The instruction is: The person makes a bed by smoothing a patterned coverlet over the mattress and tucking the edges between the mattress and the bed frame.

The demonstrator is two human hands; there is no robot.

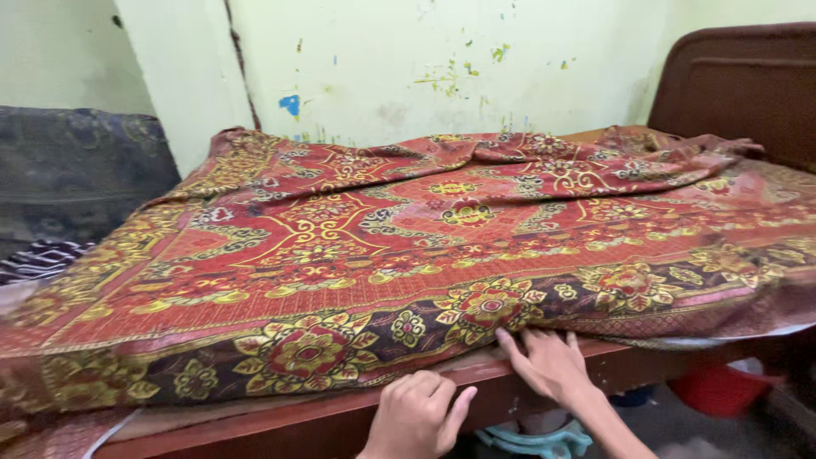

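Note:
A red bedsheet with yellow flower patterns and a dark border covers the mattress and hangs over its near side. My left hand rests on the wooden bed frame, fingers curled, just under the sheet's hanging edge. To its right, my right hand has its fingers stretched flat against the sheet's lower border, pressing it toward the gap between mattress and frame. The fingertips of both hands are partly hidden by cloth.
A dark brown headboard stands at the right. A pale green wall with chipped paint runs behind the bed. A dark cushion lies at the left. Under the bed sit a red tub and a light blue object.

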